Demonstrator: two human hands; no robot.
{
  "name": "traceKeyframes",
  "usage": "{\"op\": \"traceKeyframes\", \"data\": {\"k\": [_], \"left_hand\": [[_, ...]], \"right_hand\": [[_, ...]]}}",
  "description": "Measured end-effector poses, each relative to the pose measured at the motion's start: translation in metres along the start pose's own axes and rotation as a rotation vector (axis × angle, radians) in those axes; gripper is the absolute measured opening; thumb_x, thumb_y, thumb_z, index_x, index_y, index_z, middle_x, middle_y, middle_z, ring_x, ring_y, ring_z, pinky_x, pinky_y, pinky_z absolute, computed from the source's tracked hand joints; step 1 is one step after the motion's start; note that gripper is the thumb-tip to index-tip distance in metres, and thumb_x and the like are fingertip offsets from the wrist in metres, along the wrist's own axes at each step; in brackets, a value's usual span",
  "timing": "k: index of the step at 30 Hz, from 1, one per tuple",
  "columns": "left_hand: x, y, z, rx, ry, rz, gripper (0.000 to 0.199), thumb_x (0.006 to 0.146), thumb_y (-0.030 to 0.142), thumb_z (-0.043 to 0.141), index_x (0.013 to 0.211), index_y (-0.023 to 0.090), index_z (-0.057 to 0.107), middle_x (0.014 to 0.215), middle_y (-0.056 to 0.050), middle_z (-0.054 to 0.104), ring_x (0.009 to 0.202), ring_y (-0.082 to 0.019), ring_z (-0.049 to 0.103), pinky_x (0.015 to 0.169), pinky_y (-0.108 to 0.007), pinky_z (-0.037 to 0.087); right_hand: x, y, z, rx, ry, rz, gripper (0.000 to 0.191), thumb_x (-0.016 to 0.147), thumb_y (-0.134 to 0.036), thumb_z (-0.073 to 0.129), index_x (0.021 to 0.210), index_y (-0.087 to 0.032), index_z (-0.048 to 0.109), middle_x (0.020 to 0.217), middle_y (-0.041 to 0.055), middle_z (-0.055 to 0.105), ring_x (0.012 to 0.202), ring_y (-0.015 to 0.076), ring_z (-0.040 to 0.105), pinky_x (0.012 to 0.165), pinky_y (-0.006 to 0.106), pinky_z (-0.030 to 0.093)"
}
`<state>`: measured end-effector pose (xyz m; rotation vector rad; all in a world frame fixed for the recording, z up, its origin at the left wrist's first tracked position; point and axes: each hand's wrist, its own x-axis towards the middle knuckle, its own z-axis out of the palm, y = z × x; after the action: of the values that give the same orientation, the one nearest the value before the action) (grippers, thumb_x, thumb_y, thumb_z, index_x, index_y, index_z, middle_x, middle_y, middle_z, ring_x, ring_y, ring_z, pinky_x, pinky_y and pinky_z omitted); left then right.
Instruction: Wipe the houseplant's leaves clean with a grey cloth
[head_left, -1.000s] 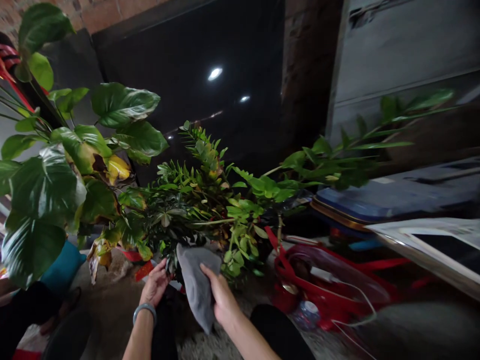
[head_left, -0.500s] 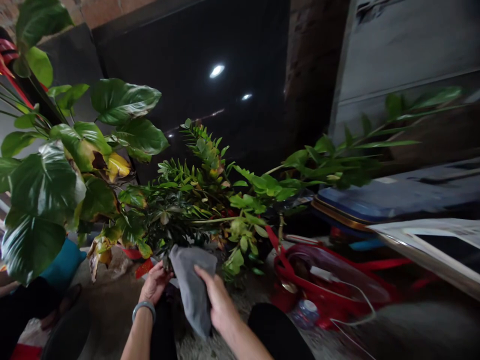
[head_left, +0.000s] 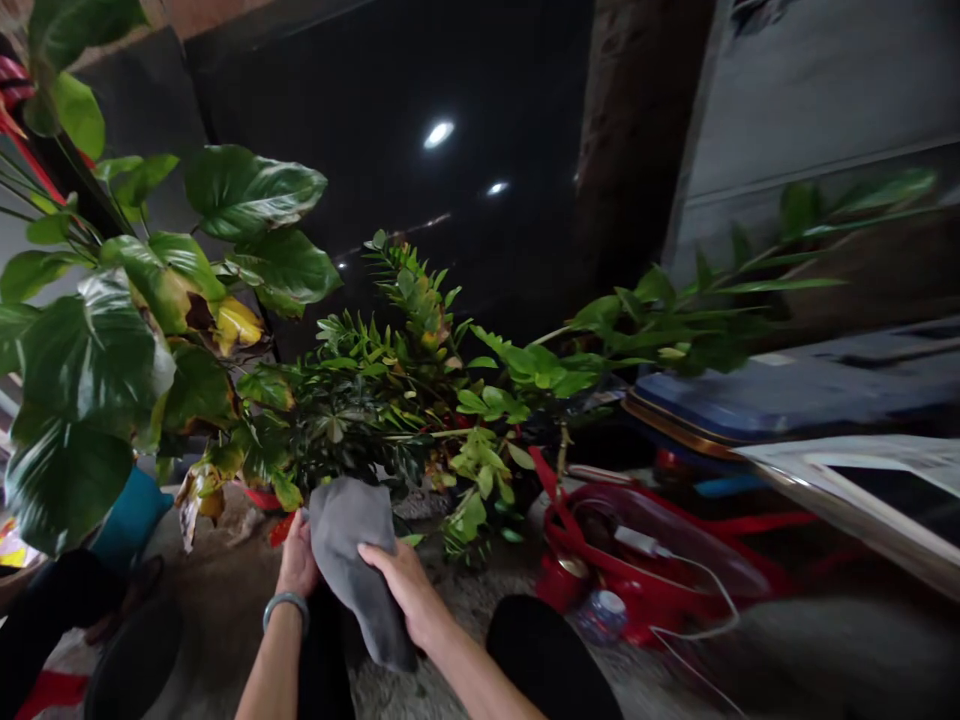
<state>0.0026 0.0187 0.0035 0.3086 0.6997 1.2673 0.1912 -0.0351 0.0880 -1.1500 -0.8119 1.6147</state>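
A grey cloth (head_left: 351, 560) hangs in front of the dark green foliage (head_left: 337, 430) at lower centre. My right hand (head_left: 401, 580) holds its right side, thumb on top and the other fingers hidden beneath. On the cloth's left edge is my left hand (head_left: 298, 560), with a bracelet at the wrist; its fingers are partly behind the cloth, and what they hold cannot be made out. Leafy stems (head_left: 480, 460) with green and yellowing leaves stand just beyond both hands.
Large broad leaves (head_left: 90, 350) fill the left side. A red bag (head_left: 637, 600) with a white cable and a clear bottle (head_left: 602, 615) sit at lower right. Another person's dark-clad leg (head_left: 60, 610) is at lower left.
The cloth and my right hand have moved left, so the cloth now covers part of my left hand's fingers. My left hand has shifted slightly left.
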Motion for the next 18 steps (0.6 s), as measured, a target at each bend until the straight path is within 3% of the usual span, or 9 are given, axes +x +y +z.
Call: {"op": "traceKeyframes", "data": {"k": [2,4,7,9,11,14,16,18], "left_hand": [[0.0,0.002,0.0,-0.013,-0.024,-0.052,0.042,0.093,0.044,0.048,0.112,0.012,0.069,0.105,-0.015,0.075,0.112,-0.032,0.065,0.105,-0.047,0.042],[0.001,0.002,-0.002,-0.021,-0.01,-0.036,0.043,0.095,0.043,0.044,0.108,0.011,0.07,0.098,-0.013,0.077,0.105,-0.03,0.068,0.102,-0.045,0.045],[0.004,-0.002,-0.003,-0.016,-0.001,0.012,0.044,0.097,0.043,0.042,0.097,0.008,0.07,0.092,-0.014,0.076,0.091,-0.027,0.071,0.09,-0.041,0.051],[0.005,-0.005,-0.002,-0.003,-0.016,0.024,0.044,0.096,0.043,0.044,0.095,0.007,0.07,0.095,-0.016,0.076,0.087,-0.027,0.071,0.082,-0.04,0.053],[0.004,-0.006,-0.001,0.006,-0.024,0.037,0.039,0.095,0.04,0.047,0.095,0.008,0.069,0.097,-0.016,0.075,0.086,-0.026,0.071,0.079,-0.039,0.053],[0.003,-0.006,0.002,0.021,-0.048,0.049,0.033,0.095,0.037,0.05,0.094,0.011,0.07,0.1,-0.015,0.075,0.086,-0.025,0.071,0.081,-0.038,0.052],[0.003,-0.005,0.003,0.022,-0.067,0.045,0.032,0.094,0.036,0.05,0.093,0.012,0.07,0.102,-0.014,0.075,0.09,-0.025,0.07,0.083,-0.038,0.052],[0.004,-0.005,0.002,0.02,-0.07,0.039,0.031,0.094,0.035,0.051,0.093,0.011,0.071,0.101,-0.014,0.075,0.094,-0.026,0.07,0.089,-0.04,0.051]], "right_hand": [[-0.018,0.0,-0.014,-0.016,-0.009,0.025,0.026,0.058,-0.033,0.073,0.08,-0.018,0.076,0.075,0.0055,0.076,0.08,0.0274,0.069,0.07,0.034,0.05],[-0.027,-0.016,-0.019,0.004,-0.017,-0.011,0.031,0.059,-0.036,0.075,0.084,-0.018,0.076,0.078,0.0052,0.077,0.08,0.0273,0.069,0.07,0.033,0.051],[-0.014,-0.049,-0.017,0.093,0.062,-0.139,0.039,0.059,-0.043,0.077,0.087,-0.017,0.074,0.08,0.0052,0.077,0.081,0.0267,0.069,0.071,0.033,0.051],[0.004,-0.058,-0.015,0.188,0.158,-0.176,0.04,0.055,-0.043,0.08,0.085,-0.017,0.073,0.078,0.0053,0.077,0.081,0.0266,0.069,0.071,0.033,0.052],[0.017,-0.049,-0.017,0.281,0.233,-0.109,0.04,0.05,-0.041,0.082,0.081,-0.017,0.072,0.074,0.0051,0.076,0.08,0.0274,0.07,0.071,0.034,0.053],[0.016,-0.015,-0.027,0.347,0.237,0.047,0.04,0.05,-0.043,0.082,0.079,-0.018,0.071,0.071,0.0044,0.075,0.079,0.0287,0.071,0.071,0.037,0.054],[0.002,-0.002,-0.033,0.328,0.237,0.062,0.041,0.053,-0.045,0.081,0.083,-0.019,0.071,0.075,0.0044,0.076,0.083,0.0291,0.071,0.073,0.037,0.054],[-0.009,-0.008,-0.031,0.259,0.22,0.008,0.044,0.055,-0.046,0.081,0.088,-0.018,0.072,0.082,0.0054,0.077,0.087,0.0296,0.071,0.075,0.037,0.054]]}}
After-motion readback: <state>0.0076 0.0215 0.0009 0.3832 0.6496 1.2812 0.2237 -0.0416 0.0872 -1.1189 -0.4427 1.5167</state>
